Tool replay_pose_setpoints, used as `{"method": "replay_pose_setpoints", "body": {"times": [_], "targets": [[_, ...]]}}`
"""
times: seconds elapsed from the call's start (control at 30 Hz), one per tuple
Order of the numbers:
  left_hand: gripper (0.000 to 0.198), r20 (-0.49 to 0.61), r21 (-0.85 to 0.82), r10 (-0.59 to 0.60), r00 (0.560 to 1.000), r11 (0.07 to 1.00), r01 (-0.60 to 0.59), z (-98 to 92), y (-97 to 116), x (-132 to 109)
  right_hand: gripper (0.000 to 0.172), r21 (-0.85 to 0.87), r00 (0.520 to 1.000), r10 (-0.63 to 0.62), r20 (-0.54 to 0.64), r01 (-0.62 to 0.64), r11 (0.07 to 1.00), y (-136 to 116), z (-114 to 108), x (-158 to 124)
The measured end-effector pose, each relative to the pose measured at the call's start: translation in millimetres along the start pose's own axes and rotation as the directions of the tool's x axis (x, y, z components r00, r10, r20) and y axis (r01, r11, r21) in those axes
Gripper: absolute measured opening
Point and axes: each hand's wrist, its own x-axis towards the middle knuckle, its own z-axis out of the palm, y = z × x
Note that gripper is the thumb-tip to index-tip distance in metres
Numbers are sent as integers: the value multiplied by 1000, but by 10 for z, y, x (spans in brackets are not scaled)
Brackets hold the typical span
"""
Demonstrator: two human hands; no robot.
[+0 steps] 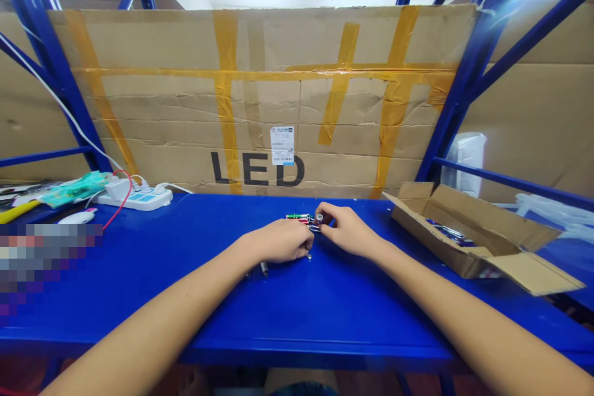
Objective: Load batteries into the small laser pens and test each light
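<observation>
Over the middle of the blue tabletop, my left hand (288, 240) is closed with its fingers curled down. A small round silver piece (309, 256), like a button cell, shows at its fingertips. Just to the right, my right hand (348, 230) pinches a small cylinder (320, 218) whose round silver end faces me. Beyond my left hand lie a green tube (294, 216) and a red tube, partly hidden by the fingers. Metal clips or rings show between the hands. A short silver tube (264, 268) lies below my left wrist, with another small part beside it.
An open cardboard box (468, 263) holding several small metal items stands at right. At left are a white power strip (143, 198), a red cable and assorted clutter. A large taped cardboard sheet (180, 117) stands behind the table (325, 315), between blue rack posts.
</observation>
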Motion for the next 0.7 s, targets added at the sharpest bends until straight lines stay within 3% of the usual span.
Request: {"method": "replay_pose_setpoints", "body": {"times": [0.2,0.3,0.4,0.47,0.57,0.7], "targets": [[3,-29,44,-69,997,997,70,-41,-9,-18,16,-11,1000,18,19,-18,1000,27,7,-3],[5,-211,26,-86,974,995,93,-81,-66,-19,15,-10,999,43,27,-42,999,23,6,-6],[11,-422,-33,-86,902,996,79,-99,-97,-2,17,0,997,58,47,-58,998,13,14,-11],[12,-497,-55,-46,867,998,22,-81,-92,16,18,19,997,53,56,-54,998,6,23,-13],[15,-521,-44,36,853,997,-69,-37,-69,38,18,97,997,51,62,-57,994,-1,40,-12],[16,-508,-3,59,859,997,-71,-21,-49,33,15,311,981,126,148,-167,936,-15,56,-5]]}}
